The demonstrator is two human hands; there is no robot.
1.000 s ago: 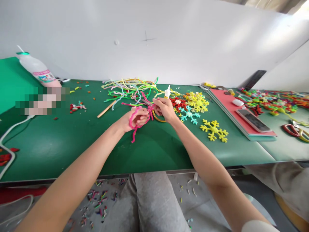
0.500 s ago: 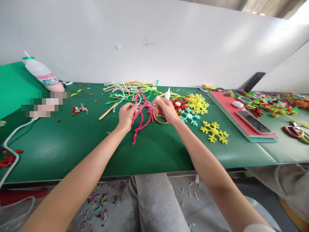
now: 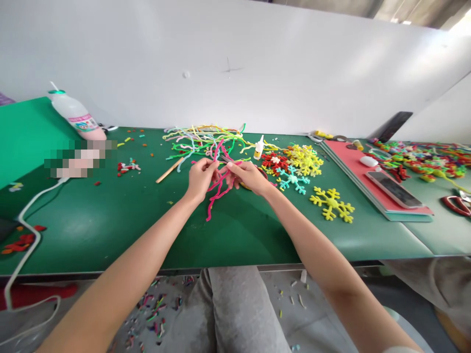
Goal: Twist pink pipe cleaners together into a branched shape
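My left hand (image 3: 201,179) is closed in a pinch on a bright pink pipe cleaner (image 3: 214,201), part of a bundle whose bent ends hang toward the table. Close beside it, my right hand (image 3: 248,176) is wrapped round scissors; their grey blades (image 3: 226,159) point left among the pink stems, and the fingers mostly hide the handles. Behind the hands lies a loose heap of pastel and green pipe cleaners (image 3: 198,132). A small white glue bottle (image 3: 259,148) stands just beyond my right hand.
Right of my hands lie yellow snowflakes (image 3: 303,159), a turquoise one (image 3: 293,179) and a single yellow one (image 3: 332,203). Farther right, a phone (image 3: 394,189) rests on a red folder (image 3: 346,157). A wooden stick (image 3: 169,170) and a drink bottle (image 3: 79,115) are at left.
My hands have drawn closer together at the pink pipe cleaners, and the scissor blades now show between them. The whole view has shifted slightly, so things appear farther right.
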